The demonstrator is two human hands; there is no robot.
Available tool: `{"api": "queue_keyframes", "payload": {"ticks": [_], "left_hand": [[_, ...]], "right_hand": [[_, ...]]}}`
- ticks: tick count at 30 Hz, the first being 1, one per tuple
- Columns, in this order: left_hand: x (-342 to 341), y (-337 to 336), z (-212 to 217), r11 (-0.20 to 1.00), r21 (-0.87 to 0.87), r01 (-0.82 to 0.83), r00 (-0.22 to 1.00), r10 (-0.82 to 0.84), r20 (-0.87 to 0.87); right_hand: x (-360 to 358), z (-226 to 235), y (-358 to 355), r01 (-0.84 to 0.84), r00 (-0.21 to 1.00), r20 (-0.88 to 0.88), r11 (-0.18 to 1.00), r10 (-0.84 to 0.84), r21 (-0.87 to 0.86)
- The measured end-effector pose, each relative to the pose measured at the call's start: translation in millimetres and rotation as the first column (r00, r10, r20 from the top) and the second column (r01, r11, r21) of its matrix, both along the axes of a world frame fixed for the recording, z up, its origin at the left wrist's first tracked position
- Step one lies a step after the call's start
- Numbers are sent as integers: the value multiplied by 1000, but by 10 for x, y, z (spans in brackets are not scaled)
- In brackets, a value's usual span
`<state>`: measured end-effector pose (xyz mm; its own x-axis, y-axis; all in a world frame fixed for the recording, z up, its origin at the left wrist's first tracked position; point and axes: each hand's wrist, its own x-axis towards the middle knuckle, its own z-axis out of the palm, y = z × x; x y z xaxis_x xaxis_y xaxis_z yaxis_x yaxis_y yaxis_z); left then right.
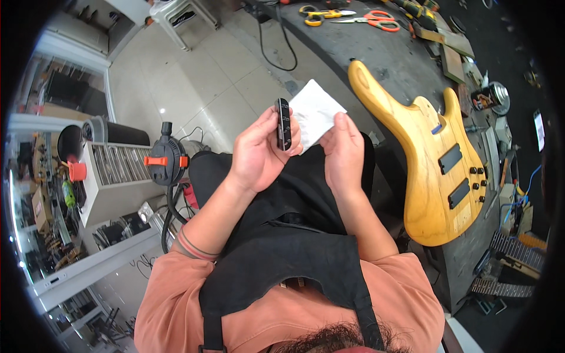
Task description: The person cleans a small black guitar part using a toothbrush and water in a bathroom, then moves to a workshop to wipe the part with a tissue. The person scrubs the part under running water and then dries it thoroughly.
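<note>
A: What kind of room is it?
B: It is a workshop with a pale tiled floor (215,88). On the right stands a grey tabletop (353,47). At the far side of the floor I see a white stool (168,12).

A: What lies on the tabletop?
B: The biggest thing is a guitar body (419,176) of yellowish wood, with two black pickups (451,159).

A: And to the left of the person?
B: There is a round black machine (166,150) with orange clips and a hose.

A: How are the hands?
B: Both are over the lap, near each other but apart. The right hand (344,147) pinches the edge of a white sheet (318,112), between thumb and fingers. If it is paper or cloth, I cannot tell.

A: Something smaller?
B: Near the far edge of the tabletop are yellow-handled scissors (329,13) and orange-handled scissors (369,20). The smallest is a narrow black oblong piece (283,125) with light marks. The left hand (262,150) grips it almost upright, in front of the sheet's left edge. Whether these fingers also hold the sheet, I cannot tell.
</note>
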<state>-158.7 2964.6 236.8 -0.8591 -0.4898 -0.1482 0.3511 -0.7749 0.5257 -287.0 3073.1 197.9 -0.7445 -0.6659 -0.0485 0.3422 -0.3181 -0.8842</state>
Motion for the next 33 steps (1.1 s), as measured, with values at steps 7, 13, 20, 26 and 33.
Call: {"api": "queue_keyframes", "payload": {"ticks": [7,13,20,26,33], "left_hand": [[-293,116,99,975,-128,181,972,-158,174],[-390,185,17,976,-34,217,975,-214,64],[-350,248,140,982,-41,186,977,-180,115],[-147,371,158,971,35,237,971,-238,21],[247,327,242,987,-124,101,992,-90,94]], "right_hand": [[-163,391,330,104,763,-643,994,-68,19],[-395,396,518,95,885,-455,918,99,385],[-296,681,573,134,415,-910,987,28,91],[-280,397,570,100,401,-915,992,28,74],[164,330,596,130,870,-489,985,-61,109]]}}
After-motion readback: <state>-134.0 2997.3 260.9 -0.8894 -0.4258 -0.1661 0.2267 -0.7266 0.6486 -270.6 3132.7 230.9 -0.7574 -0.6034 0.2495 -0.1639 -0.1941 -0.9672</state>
